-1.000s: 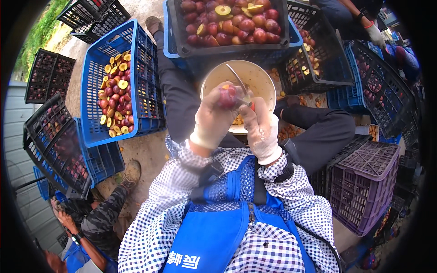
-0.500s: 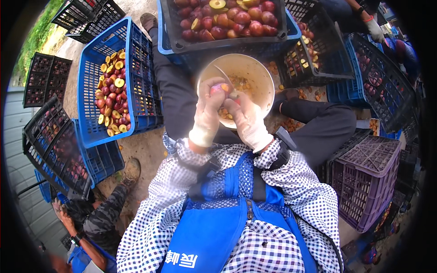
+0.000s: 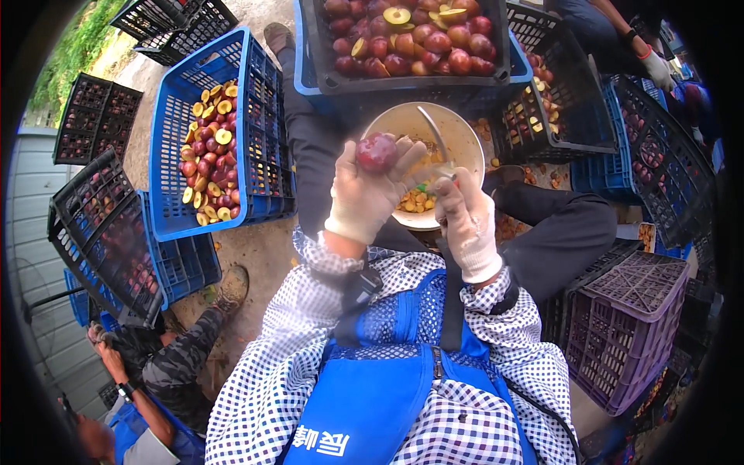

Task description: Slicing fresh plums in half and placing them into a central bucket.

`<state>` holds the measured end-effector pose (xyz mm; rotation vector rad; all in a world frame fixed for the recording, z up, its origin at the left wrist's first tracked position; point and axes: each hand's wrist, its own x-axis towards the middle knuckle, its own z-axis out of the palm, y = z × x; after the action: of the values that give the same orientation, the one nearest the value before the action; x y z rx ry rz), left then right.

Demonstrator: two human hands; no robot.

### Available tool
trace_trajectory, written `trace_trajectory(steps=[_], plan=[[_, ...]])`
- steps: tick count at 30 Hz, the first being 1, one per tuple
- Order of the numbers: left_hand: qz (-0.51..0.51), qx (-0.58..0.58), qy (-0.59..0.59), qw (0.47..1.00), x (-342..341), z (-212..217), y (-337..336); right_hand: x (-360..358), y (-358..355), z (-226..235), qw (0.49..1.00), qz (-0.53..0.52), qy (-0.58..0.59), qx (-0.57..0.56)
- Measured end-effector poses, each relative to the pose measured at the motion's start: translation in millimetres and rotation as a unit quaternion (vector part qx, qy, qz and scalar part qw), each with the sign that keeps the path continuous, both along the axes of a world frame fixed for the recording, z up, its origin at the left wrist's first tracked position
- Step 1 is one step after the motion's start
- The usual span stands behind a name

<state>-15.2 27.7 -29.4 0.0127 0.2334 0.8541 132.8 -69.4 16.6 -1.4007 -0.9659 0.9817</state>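
Observation:
A whole red plum (image 3: 377, 152) sits in my gloved left hand (image 3: 359, 195), held between thumb and fingers above the near left rim of a cream bucket (image 3: 474, 143). My gloved right hand (image 3: 471, 225) is closed around a knife, its curved blade (image 3: 435, 129) pointing up across the bucket. The knife's handle is mostly hidden by the fingers. Yellow-orange fruit scraps (image 3: 416, 203) lie in the bucket between my legs. Beyond it stands a dark crate (image 3: 411, 80) full of whole plums, with a few cut halves on top.
To the left, a blue crate (image 3: 157, 167) holds cut plum halves. A black crate (image 3: 570, 146) with cut fruit leans at the right, near a purple crate (image 3: 620, 341). Co-workers sit at lower left (image 3: 167, 372) and upper right (image 3: 655, 66). Fruit scraps litter the floor.
My hands, together over the bucket before, have come apart. The left has turned palm up with the plum; the right has drawn back toward me with the knife. The view has shifted slightly.

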Motion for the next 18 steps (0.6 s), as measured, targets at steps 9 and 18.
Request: trace_trajectory(steps=[9,18], plan=[[0.032,0.072,0.144,0.986,5.3,17.3,-8.0,-25.2,8.1,4.9,0.971,0.021,-0.236,-0.007],[0.054,0.101,0.159,0.981,8.9,14.8,-8.1,-29.8,5.3,-1.2,0.96,0.005,-0.279,-0.036]])
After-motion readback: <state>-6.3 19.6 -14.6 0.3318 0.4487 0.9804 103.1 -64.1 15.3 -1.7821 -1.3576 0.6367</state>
